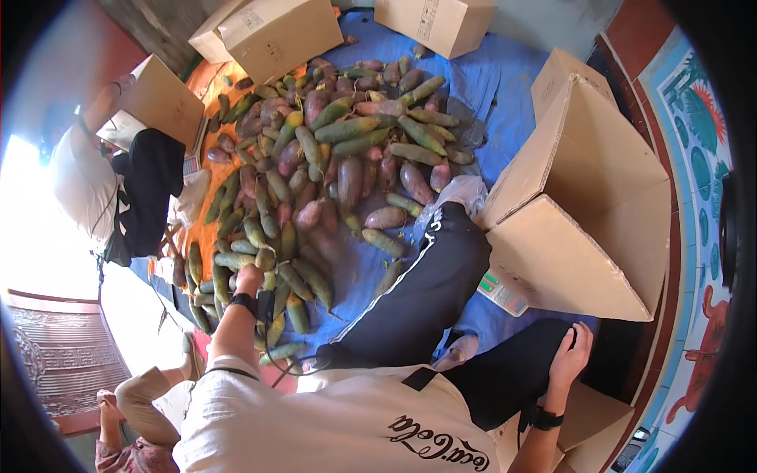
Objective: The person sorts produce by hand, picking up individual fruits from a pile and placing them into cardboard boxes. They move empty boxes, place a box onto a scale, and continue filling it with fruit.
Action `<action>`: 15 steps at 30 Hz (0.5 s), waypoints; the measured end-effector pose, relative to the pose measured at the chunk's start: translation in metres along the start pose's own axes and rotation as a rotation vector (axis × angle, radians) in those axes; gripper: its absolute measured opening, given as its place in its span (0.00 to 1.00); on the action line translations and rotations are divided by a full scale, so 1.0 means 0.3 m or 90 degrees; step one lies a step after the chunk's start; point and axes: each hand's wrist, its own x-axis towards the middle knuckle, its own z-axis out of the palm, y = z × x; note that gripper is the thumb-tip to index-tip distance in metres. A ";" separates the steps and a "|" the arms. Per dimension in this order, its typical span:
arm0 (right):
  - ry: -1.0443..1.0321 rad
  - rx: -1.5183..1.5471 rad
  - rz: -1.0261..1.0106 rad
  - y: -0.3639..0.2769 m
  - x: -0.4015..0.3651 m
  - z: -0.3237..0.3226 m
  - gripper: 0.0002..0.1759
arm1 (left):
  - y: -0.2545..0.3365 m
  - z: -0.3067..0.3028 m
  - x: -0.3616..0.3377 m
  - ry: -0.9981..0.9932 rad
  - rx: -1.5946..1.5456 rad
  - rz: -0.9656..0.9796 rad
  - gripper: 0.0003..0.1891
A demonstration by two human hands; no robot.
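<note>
My left hand [250, 277] reaches into a big heap of vegetables and is closed around a green radish [235, 260]; its fingers are partly hidden. More long green radishes [359, 128] and reddish-purple root vegetables [349, 185] lie mixed in the heap in front of me. Resting on my right knee is my right hand [569, 356], fingers apart and holding nothing. Between my legs and a large open cardboard box [568, 244] stands a digital scale [505, 296] with a lit green display. A clear plastic bag [461, 193] lies by my left knee.
Cardboard boxes [280, 35] stand along the back, with another box [432, 24] to their right. Blue sheeting [512, 87] and orange sheeting [206, 236] cover the floor. At left a person [87, 181] sits by a box; another person [142, 426] is lower left.
</note>
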 end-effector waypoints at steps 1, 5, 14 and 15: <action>0.011 0.006 0.001 -0.002 0.002 0.003 0.09 | -0.002 0.031 0.041 -0.009 0.021 0.027 0.16; 0.018 0.027 0.009 -0.021 0.004 -0.004 0.09 | 0.083 0.047 0.051 0.080 0.109 0.249 0.18; 0.036 0.052 0.007 -0.005 -0.008 -0.002 0.09 | 0.418 -0.240 -0.303 0.123 -0.545 0.477 0.16; 0.038 0.052 0.006 -0.005 -0.008 -0.003 0.09 | 0.488 -0.336 -0.466 0.087 -0.615 0.507 0.16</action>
